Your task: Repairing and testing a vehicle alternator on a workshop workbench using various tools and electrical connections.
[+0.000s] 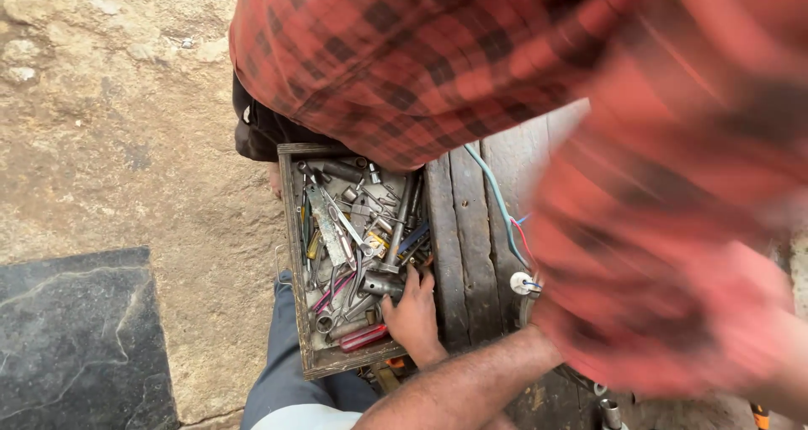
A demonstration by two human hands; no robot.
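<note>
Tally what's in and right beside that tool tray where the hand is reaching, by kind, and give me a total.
Hand in the tray: 1
Wooden tool tray: 1
Red-handled tool: 1
Light blue wire: 1
Red wire: 1
White round fitting: 1
Total: 6; the loose metal tools are too jumbled to count.

Right hand reaches into wooden tool tray, fingers on a metal socket near the tray's right edge. Red plaid sleeve, blurred, covers the upper right. Left hand not visible.
</note>
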